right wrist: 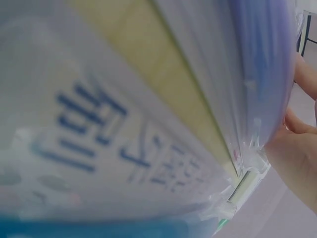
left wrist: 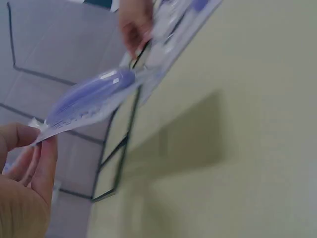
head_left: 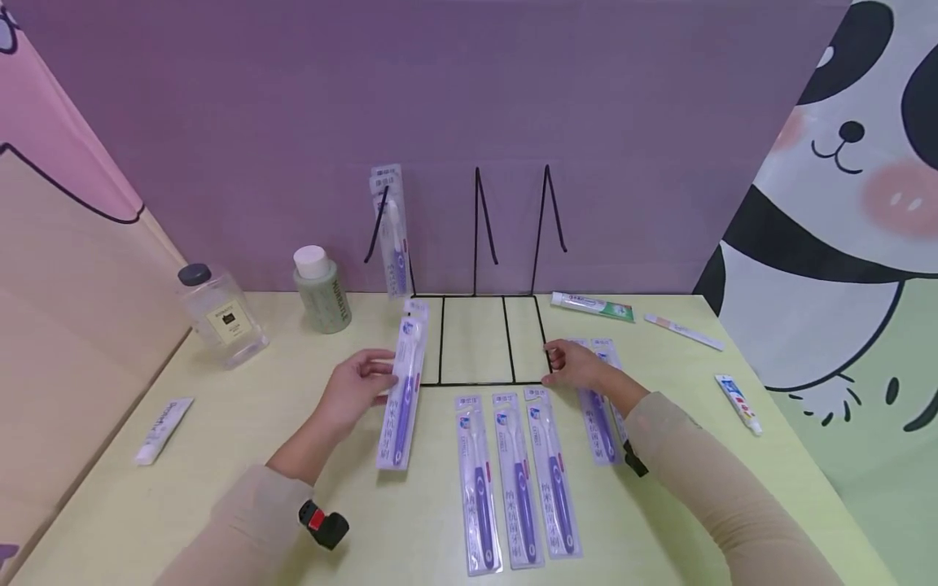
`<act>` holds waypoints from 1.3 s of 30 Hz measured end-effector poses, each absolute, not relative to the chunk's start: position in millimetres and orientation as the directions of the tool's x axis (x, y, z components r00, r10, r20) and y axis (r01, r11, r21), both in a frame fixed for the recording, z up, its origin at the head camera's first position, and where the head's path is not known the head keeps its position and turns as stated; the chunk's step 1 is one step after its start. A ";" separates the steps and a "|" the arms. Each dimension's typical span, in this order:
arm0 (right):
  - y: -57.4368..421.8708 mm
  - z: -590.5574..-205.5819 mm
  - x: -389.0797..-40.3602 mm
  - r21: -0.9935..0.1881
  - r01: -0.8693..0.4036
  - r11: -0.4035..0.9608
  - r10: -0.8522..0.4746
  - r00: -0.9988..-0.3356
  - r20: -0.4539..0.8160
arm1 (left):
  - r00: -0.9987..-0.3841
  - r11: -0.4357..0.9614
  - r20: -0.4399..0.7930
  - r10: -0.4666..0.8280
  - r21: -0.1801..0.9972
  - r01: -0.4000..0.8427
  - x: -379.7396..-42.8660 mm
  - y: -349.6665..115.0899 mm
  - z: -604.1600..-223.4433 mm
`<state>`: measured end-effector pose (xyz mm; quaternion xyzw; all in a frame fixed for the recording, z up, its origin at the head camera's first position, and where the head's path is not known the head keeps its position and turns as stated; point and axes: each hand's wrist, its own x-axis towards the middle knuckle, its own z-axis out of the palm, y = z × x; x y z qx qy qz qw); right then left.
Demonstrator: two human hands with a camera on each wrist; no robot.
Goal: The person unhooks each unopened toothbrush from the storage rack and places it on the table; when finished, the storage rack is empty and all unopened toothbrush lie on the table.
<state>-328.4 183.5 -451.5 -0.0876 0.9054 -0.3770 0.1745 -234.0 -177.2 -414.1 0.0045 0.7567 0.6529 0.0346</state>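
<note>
My left hand pinches the side of a packaged toothbrush, holding it tilted over the table beside the rack's front left corner. In the left wrist view, thumb and fingers grip the edge of the clear blister around a purple handle. My right hand holds the right front corner of a black wire rack between thumb and fingers. Packaged toothbrushes hang on the rack's left prong. Three more packs lie in front of the rack, and two lie partly hidden under my right forearm.
At the left stand a clear bottle with a dark cap and a green bottle; a small white tube lies nearer. On the right lie a toothpaste tube, a slim packet and a small tube. A purple backdrop rises behind.
</note>
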 end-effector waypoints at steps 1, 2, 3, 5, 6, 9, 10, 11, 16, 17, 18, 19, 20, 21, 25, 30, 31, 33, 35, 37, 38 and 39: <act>183.7 -451.5 -328.2 -0.708 -0.027 0.706 -0.286 -0.925 -0.251 | -0.994 0.137 -0.092 0.060 0.987 -0.083 -225.8 -174.4 -420.3; 183.9 -451.4 -327.9 -0.702 -0.027 0.711 -0.282 -0.926 -0.250 | -0.990 0.132 -0.129 0.064 0.984 -0.119 -217.9 -171.4 -426.8; 184.0 -451.2 -327.6 -0.697 -0.024 0.716 -0.276 -0.928 -0.251 | -0.985 0.126 -0.159 0.066 0.981 -0.149 -210.6 -168.4 -433.0; 184.0 -450.9 -327.4 -0.692 -0.021 0.722 -0.268 -0.930 -0.251 | -0.978 0.133 -0.203 0.056 0.972 -0.194 -197.8 -162.8 -443.5; 183.8 -451.1 -327.5 -0.690 -0.019 0.724 -0.264 -0.931 -0.252 | -0.974 0.141 -0.221 0.048 0.967 -0.212 -192.5 -160.2 -447.6; 182.8 -452.6 -328.0 -0.689 -0.018 0.725 -0.263 -0.931 -0.253 | -0.964 0.155 -0.263 0.028 0.954 -0.256 -180.3 -154.7 -455.6; 182.3 -452.7 -328.4 -0.693 -0.015 0.721 -0.264 -0.931 -0.254 | -0.962 0.168 -0.272 0.024 0.950 -0.265 -177.2 -153.4 -456.8; 181.9 -452.8 -328.7 -0.696 -0.016 0.718 -0.267 -0.930 -0.253 | -0.960 0.181 -0.281 0.024 0.945 -0.272 -174.3 -152.2 -457.6; 180.4 -450.9 -328.7 -0.690 -0.014 0.724 -0.262 -0.931 -0.256 | -0.952 0.214 -0.300 0.050 0.935 -0.283 -163.3 -148.4 -461.4; 180.2 -450.6 -328.7 -0.685 -0.015 0.729 -0.260 -0.931 -0.257 | -0.952 0.216 -0.302 0.054 0.934 -0.284 -162.2 -147.9 -461.9; 180.0 -450.4 -328.7 -0.682 -0.011 0.731 -0.255 -0.931 -0.259 | -0.951 0.217 -0.305 0.056 0.933 -0.286 -161.4 -147.6 -462.2; 179.7 -450.5 -328.6 -0.682 -0.006 0.731 -0.252 -0.931 -0.262 | -0.950 0.219 -0.308 0.055 0.932 -0.289 -160.8 -147.4 -462.5; 179.7 -450.6 -328.5 -0.683 -0.003 0.731 -0.251 -0.931 -0.265 | -0.950 0.228 -0.307 0.055 0.930 -0.287 -160.6 -147.2 -462.7; 179.8 -450.5 -328.3 -0.683 -0.002 0.730 -0.252 -0.931 -0.266 | -0.950 0.235 -0.307 0.055 0.929 -0.287 -160.4 -147.2 -462.9; 179.8 -450.7 -328.2 -0.687 -0.006 0.727 -0.258 -0.929 -0.264 | -0.951 0.273 -0.303 0.058 0.921 -0.277 -160.0 -147.5 -461.9; 178.7 -448.1 -327.9 -0.702 -0.019 0.712 -0.275 -0.927 -0.254 | -0.962 0.418 -0.264 0.062 0.883 -0.215 -163.5 -153.2 -454.3; 178.6 -447.8 -327.9 -0.708 -0.022 0.706 -0.282 -0.925 -0.253 | -0.965 0.447 -0.255 0.062 0.872 -0.201 -166.8 -155.2 -451.2; 178.9 -446.8 -327.5 -0.703 -0.039 0.710 -0.293 -0.924 -0.245 | -0.973 0.469 -0.222 0.065 0.867 -0.167 -178.2 -160.5 -443.7; 179.4 -445.9 -326.1 -0.697 -0.046 0.716 -0.293 -0.926 -0.240 | -0.985 0.441 -0.161 0.066 0.890 -0.116 -197.9 -166.0 -434.6; 179.9 -446.4 -325.5 -0.690 -0.048 0.722 -0.291 -0.926 -0.240 | -0.997 0.402 -0.070 0.042 0.915 -0.048 -221.7 -171.4 -423.2; 180.1 -447.0 -325.6 -0.686 -0.047 0.726 -0.286 -0.928 -0.240 | -1.000 0.384 -0.007 0.023 0.923 0.003 -234.6 -174.0 -417.9; 179.9 -447.6 -325.2 -0.683 -0.041 0.729 -0.279 -0.929 -0.243 | -0.998 0.382 0.063 -0.003 0.922 0.057 -247.6 -176.6 -412.6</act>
